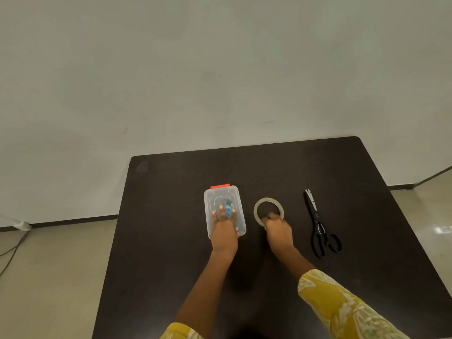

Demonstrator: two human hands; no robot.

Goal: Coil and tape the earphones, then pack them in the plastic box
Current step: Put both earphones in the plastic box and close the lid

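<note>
Clear plastic box [223, 204] lay pinned under your flat left hand [223, 230].
Your right hand [277, 230] gripped the tape roll [268, 200] at three o'clock, scissors [319, 223] beyond, for reach.

We find no readable text, label, brand, number or sign anywhere. Plastic box [224, 211]: clear lid, embossed outlines only, no lettering we can make out. Tape roll [268, 211]: plain, unprinted as far as we can tell. Scissors [321, 225]: pale speck near pivot, too small for us to read. Table [171, 216] and wall [220, 69]: unmarked.
</note>
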